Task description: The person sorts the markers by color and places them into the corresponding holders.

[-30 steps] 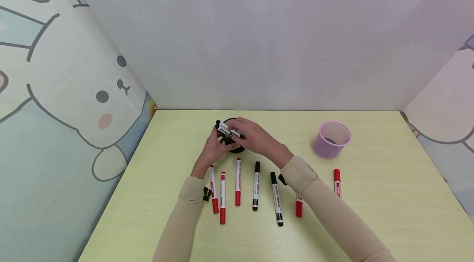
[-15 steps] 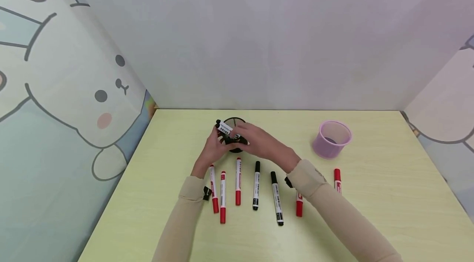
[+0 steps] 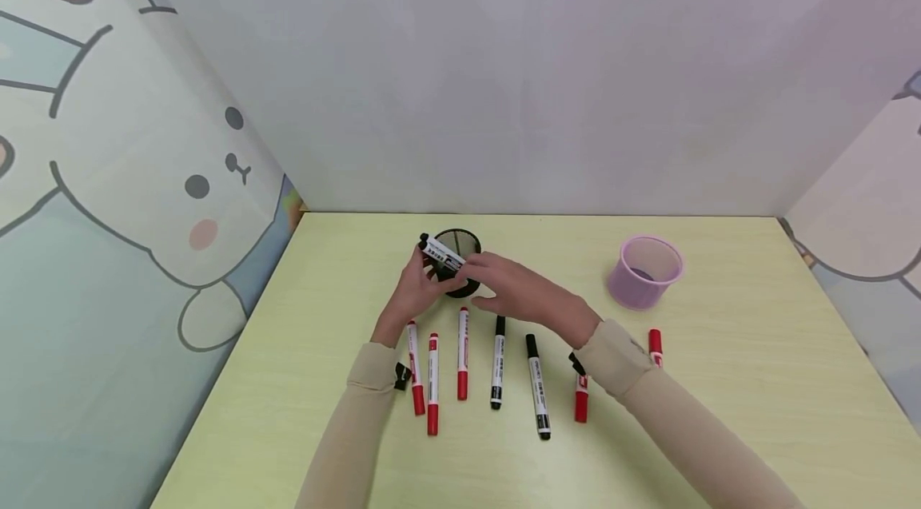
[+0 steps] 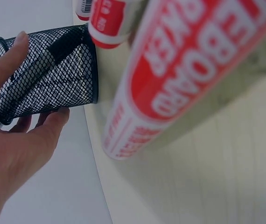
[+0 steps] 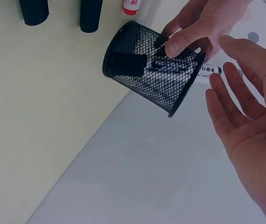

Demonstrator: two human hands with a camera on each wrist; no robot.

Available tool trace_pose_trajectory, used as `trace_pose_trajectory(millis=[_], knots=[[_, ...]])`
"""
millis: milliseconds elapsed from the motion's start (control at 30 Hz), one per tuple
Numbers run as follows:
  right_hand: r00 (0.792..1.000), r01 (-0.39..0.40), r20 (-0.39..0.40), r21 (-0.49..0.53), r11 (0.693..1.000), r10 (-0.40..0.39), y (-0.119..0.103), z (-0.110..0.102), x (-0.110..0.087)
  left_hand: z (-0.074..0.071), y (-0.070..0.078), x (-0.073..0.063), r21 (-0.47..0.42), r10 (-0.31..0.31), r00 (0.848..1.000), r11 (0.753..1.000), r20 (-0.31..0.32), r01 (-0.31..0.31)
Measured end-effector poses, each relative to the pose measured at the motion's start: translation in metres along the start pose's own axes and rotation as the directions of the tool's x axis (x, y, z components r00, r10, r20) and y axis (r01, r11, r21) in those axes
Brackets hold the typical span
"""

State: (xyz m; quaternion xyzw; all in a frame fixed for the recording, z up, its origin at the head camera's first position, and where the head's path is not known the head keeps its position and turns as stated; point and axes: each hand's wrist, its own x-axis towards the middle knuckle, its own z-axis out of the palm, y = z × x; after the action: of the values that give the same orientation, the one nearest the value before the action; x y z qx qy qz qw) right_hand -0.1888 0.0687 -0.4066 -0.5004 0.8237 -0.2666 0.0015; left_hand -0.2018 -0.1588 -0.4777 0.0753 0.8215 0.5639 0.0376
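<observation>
My left hand grips a black mesh pen holder, thumb on one side and fingers on the other. A white marker with a black cap leans inside the holder, its end sticking out over the rim; the right wrist view shows the black cap through the mesh. Beside the holder's mouth is my right hand, fingers loosely spread and holding nothing. In the head view that right hand covers part of the holder's right side.
Red-capped markers and black-capped markers lie in a loose row on the table nearer to me. A pink cup stands at the right rear. Another red marker is partly hidden by the right sleeve.
The right hand has let go of the black-capped marker and drawn back to the right, uncovering more of the holder's rim. The left hand and holder have stayed put.
</observation>
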Motion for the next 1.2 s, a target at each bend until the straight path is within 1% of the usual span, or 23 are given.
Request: trace_pose_trajectory(millis=[233, 467, 867, 1033, 1200], knots=[[0.997, -0.027, 0.079, -0.020, 0.999, 0.028, -0.002, 0.001, -0.008, 0.000, 0.000, 0.001, 0.005, 0.003, 1.000, 1.000, 0.000, -0.003], [0.984, -0.084, 0.155, -0.030, 0.996, 0.088, -0.003, 0.003, -0.016, -0.001, 0.000, 0.002, -0.055, 0.017, 1.000, 0.998, -0.009, -0.018], [0.956, -0.091, 0.274, -0.063, 0.994, 0.105, -0.005, 0.011, -0.026, -0.001, -0.001, 0.000, -0.061, 0.005, 1.000, 0.998, -0.006, -0.005], [0.947, -0.101, 0.300, -0.054, 0.993, 0.112, -0.006, 0.016, -0.030, 0.000, -0.001, 0.000, -0.055, -0.002, 1.000, 0.998, -0.009, 0.002], [0.942, -0.083, 0.319, -0.063, 0.995, 0.099, -0.006, 0.021, -0.034, 0.001, -0.003, 0.000, -0.050, -0.007, 1.000, 0.999, -0.013, 0.007]])
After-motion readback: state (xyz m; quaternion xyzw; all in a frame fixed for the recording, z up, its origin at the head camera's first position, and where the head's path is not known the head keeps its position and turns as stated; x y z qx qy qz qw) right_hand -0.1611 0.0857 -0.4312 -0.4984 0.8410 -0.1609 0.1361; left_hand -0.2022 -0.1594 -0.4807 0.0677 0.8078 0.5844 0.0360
